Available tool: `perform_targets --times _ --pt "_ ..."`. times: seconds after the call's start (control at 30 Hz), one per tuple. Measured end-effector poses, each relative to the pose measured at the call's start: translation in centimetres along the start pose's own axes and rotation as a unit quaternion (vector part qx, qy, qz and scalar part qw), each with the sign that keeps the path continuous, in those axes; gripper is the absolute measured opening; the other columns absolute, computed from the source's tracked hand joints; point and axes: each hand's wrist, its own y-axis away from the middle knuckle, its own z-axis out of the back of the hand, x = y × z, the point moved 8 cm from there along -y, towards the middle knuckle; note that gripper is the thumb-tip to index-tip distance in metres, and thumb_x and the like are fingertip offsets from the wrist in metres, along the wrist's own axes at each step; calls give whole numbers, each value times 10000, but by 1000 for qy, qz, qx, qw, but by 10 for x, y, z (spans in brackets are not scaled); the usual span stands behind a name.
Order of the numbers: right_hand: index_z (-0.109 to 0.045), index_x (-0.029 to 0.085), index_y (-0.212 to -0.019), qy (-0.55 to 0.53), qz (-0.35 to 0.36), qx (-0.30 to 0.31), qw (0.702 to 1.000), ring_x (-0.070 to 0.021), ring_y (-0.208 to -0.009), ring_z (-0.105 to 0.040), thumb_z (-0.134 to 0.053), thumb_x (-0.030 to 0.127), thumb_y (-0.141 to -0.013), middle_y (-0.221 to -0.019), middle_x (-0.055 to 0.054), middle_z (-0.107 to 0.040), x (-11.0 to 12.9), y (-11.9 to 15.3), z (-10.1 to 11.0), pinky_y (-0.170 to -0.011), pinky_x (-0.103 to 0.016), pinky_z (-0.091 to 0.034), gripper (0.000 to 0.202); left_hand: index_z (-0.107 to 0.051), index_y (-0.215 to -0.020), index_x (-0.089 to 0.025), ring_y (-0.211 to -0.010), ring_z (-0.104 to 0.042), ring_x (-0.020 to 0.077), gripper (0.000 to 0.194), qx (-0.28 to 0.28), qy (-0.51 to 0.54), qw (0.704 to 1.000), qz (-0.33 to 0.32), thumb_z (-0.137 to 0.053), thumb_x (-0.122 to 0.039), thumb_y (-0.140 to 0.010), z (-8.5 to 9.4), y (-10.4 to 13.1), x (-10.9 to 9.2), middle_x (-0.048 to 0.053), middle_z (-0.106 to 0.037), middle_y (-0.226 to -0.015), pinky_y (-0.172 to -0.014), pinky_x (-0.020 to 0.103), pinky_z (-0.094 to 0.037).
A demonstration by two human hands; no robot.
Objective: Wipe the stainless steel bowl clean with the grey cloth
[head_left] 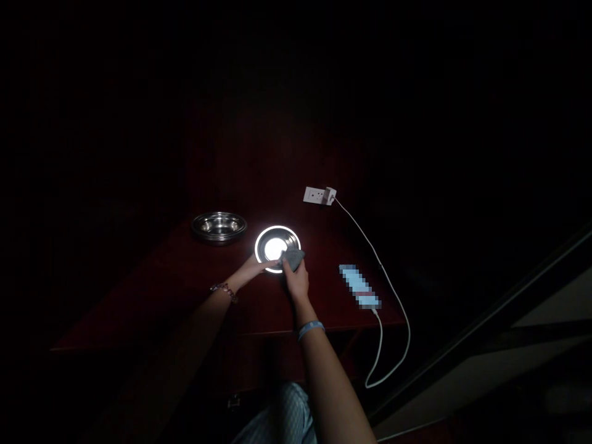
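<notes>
Steel dish [276,248] mid-frame; left hand [253,269] grips its lower-left rim, presumably steadying it against the grey cloth [294,259] pinched in right hand [298,282]. Other steelware [219,229] sits left of centre, clear of both.

Two bare hands, both mine: left hand [253,269], right hand [300,283]. Shiny round steel dishes, at least two: the brightly lit dish [276,248] and the darker dish [219,228], which could honestly be a stack. One soft-looking grey pad [293,258]. Two wristbands: a reddish beaded bracelet [225,290], a light blue band [311,329]. One flat white socket plate [313,195], one boxy white charger [330,195], one thin white cable [409,336].
</notes>
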Motion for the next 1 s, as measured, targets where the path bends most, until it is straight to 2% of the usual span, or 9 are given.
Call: perform_targets --times 0.1,0.27,0.43,0.7,1.0 --pt "-575 200 -1261 1 -2 -1 1000 -234 -1014 -683 -594 486 -857 -1054 -107 -726 -1 0 -1 -862 -313 -507 496 -613 -1174 -121 -1186 -604 334 578 36 14 999 12 -801 -186 -631 -6 2 -4 162 -668 -1251 -1039 439 -453" --pt "-559 195 -1276 16 2 -8 1000 -244 -1020 -682 -587 442 -870 -1085 -116 -720 0 0 0 -869 -324 -502 476 -584 -1207 -114 -1265 -545 345 598 21 1 1000 6 -770 -144 -639 -1 -1 -1 172 -626 -1317 -1089 467 -401" --pt "-559 160 -1262 34 2 -38 999 -248 -957 -699 -546 387 -891 -1046 -135 -726 -4 -2 3 -819 -316 -514 435 -612 -1158 -131 -1211 -595 300 569 4 -37 999 6 -748 -180 -608 6 -10 11 124 -679 -1242 -1103 469 -395" --pt "-553 150 -1278 30 13 -74 997 -252 -969 -700 -515 379 -908 -1063 -141 -727 -2 1 9 -820 -307 -516 437 -656 -1053 -129 -1140 -635 267 445 -8 -60 998 -14 -664 -104 -608 8 -14 14 107 -720 -1149 -1118 439 -381" --pt "-552 162 -1291 37 -3 -89 995 -255 -999 -692 -519 382 -913 -1095 -131 -722 3 4 16 -841 -309 -512 439 -651 -1031 -137 -1118 -641 261 419 -3 -73 997 -24 -640 -102 -614 7 -14 13 93 -727 -1112 -1103 434 -399"
